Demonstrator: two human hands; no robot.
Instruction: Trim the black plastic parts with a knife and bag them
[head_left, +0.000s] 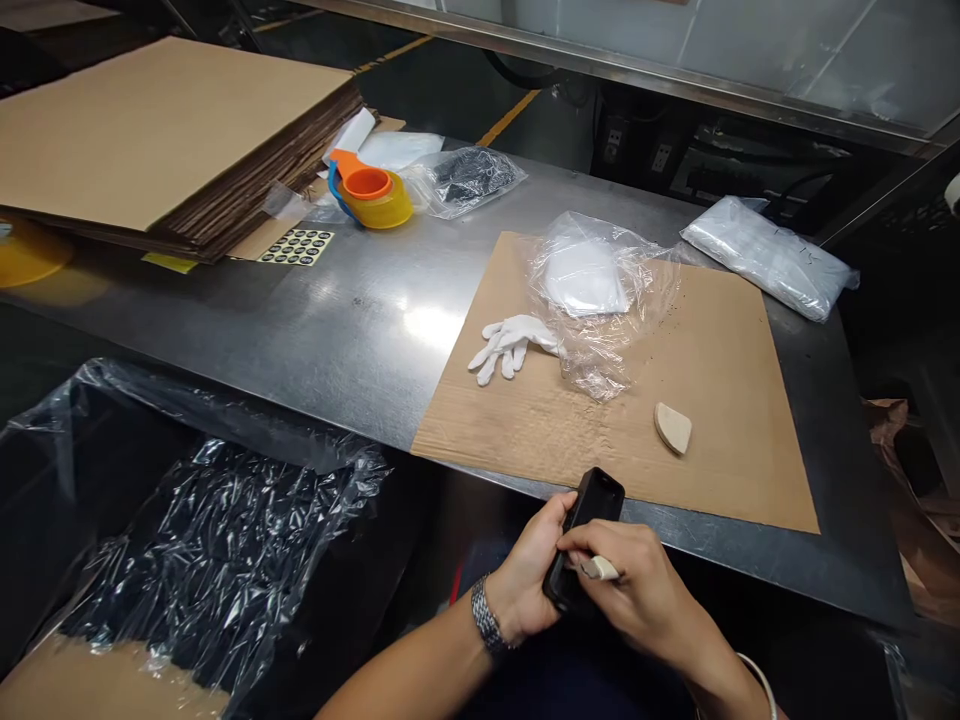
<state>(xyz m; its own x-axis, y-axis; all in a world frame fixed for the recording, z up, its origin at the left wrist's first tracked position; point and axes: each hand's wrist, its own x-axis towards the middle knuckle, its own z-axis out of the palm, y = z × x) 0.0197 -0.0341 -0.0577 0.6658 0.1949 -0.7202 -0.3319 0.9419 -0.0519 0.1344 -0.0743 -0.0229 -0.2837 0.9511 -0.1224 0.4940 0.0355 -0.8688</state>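
Observation:
Below the table's front edge, my left hand (531,572) is closed around a black, hollow, tray-like part (600,496), tilted with its open side up. My right hand (634,580) pinches a small tool with a whitish handle (600,568), its tip against the inside of the black part; the tip itself is hard to make out. Just beyond my hands, on a cardboard sheet (720,360), lies a beige wedge-shaped block (673,428). A white glove (514,345) rests further left on the same sheet, beside a clear plastic bag (592,275) with white sheets inside.
Stacked cardboard (172,130) covers the table's back left. Near it are an orange tape dispenser (367,190), a sticker sheet (296,246) and a bag of black items (472,178). A plastic-wrapped bundle (769,255) lies back right. A plastic-lined box (202,540) stands lower left.

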